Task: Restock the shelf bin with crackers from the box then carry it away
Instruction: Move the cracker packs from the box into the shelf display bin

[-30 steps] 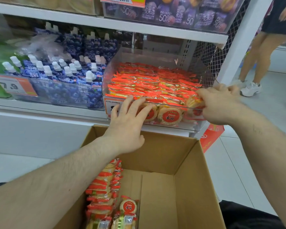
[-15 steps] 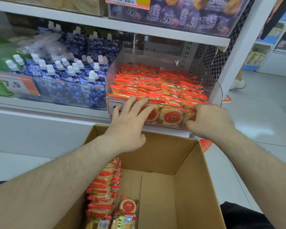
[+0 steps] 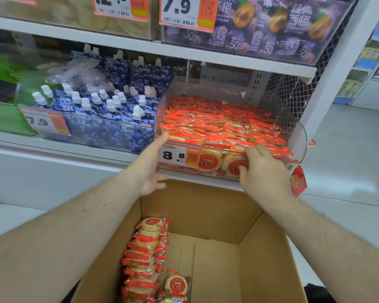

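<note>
**At the snack shelf: bin near full, box not yet emptied**

Nearest the camera, low in view, sits the open cardboard box [image 3: 217, 215]. A column of cracker packs [image 3: 146, 256] stands on edge along its left inner wall, with one or two loose packs beside it at the bottom; the rest of the box floor is bare cardboard. Judgement: most of the stock is already out, a small remainder is left.

Above the box's far rim, both hands are at the clear shelf bin [image 3: 298, 132]. Left hand [image 3: 150, 169]: fingers mostly straight, palm turned inward, one fingertip touching the bin's front-left corner at the rim. Holding nothing. Right hand [image 3: 263, 173]: fingers curled over the bin's front wall right of centre, thumb on the outside face, gripping that wall.

Bin contents: orange-red cracker packs in dense rows, level with or just above the front rim. A price tag [image 3: 173, 155] reading 8.8 is on the front face. The bin's front overhangs the shelf edge [image 3: 74, 147].

Judgement: restocking looks nearly complete; remaining are the last packs in the box, seating the bin, and carrying the box away.

Further left on the same shelf, blue spouted pouches [image 3: 109, 110] fill a neighbouring bin. Purple pouches [image 3: 271, 25] occupy the tier above. Pale tiled floor [image 3: 348, 149] extends right; another aisle is blurred beyond.
</note>
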The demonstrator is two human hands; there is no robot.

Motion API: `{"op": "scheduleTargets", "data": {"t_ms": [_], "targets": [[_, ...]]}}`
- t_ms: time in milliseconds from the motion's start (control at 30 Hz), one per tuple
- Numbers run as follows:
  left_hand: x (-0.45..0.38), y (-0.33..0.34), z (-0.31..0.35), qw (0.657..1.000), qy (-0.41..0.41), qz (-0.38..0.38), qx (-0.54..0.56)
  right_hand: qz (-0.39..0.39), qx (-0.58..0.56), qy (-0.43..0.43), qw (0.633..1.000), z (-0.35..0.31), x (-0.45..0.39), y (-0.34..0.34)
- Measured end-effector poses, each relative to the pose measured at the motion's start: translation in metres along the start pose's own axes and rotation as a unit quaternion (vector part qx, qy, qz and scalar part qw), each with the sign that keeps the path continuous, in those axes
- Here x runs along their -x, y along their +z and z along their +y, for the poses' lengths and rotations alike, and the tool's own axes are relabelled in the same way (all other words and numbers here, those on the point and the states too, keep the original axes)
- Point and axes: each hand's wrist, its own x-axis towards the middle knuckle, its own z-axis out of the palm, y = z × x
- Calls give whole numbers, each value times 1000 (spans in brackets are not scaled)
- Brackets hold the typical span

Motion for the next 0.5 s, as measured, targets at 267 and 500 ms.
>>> {"op": "scheduleTargets", "data": {"t_ms": [267,500], "targets": [[7,13,8,998,1,13,63,70,-35,2,997,0,3,-19],[25,4,-12,999,-19,7,35,-8,29,35,999,-11,21,-32]]}}
